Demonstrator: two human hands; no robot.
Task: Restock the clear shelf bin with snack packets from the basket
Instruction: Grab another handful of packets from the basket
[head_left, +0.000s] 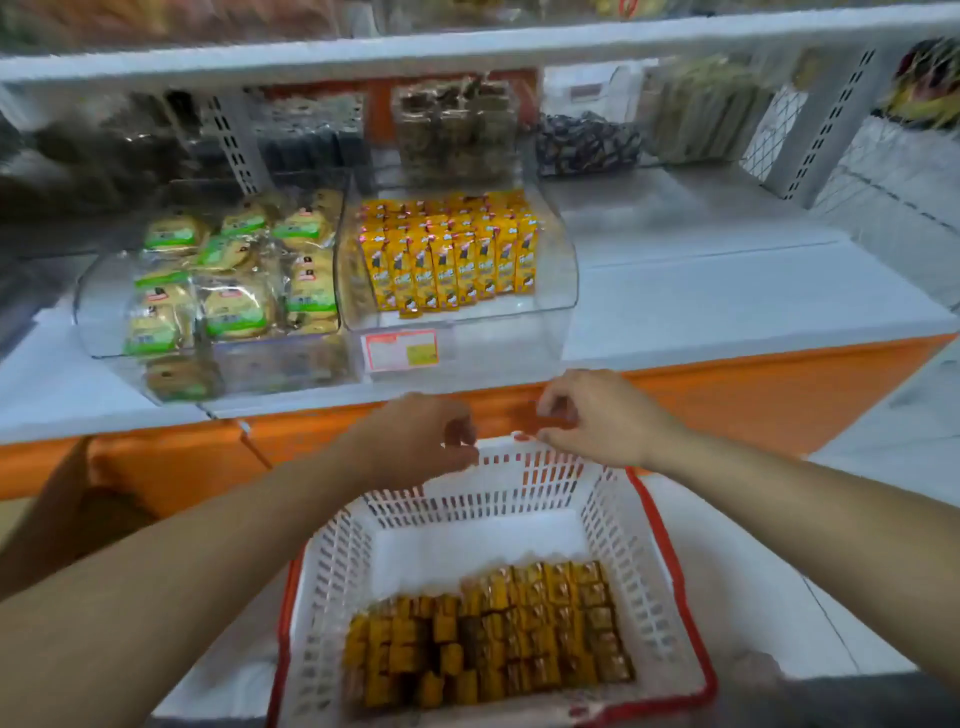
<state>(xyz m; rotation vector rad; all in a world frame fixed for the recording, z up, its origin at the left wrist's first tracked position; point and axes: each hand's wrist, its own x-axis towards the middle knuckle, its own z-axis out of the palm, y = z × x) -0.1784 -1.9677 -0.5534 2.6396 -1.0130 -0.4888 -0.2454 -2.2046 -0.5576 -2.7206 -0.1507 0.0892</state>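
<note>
**Item:** small yellow-and-gold film-wrapped snack packets (488, 634), lying packed in rows across the near half of the basket floor. The far half is showing bare.

**Handling (judged):** each packet is looking light, with crinkly, probably slippery film over a firm little block. Taking several at once, squeezed across their short sides, is likely holding better than pinching the film ends.

**Container:** white lattice plastic basket with a red rim (670, 551), sitting near, below the shelf edge.

**Destination:** clear curved-front plastic shelf bin (550, 291), far centre. Matching yellow packets (447, 254) are standing upright in rows toward its back, and a bare strip is showing along its front.

**Hands:** left hand (436, 441) and right hand (597, 421) are hovering at the basket's far rim with fingers curled. Through the blur, I cannot tell whether either is gripping the rim or pinching anything.

**Surroundings:**
- A second clear bin of green-labelled round cakes (218, 280) is sitting just left of the destination bin.
- A red-bordered price label (401, 349) is showing at the bin front.
- Both bins are resting on a white shelf (727, 306) with an orange fascia (753, 395).
</note>
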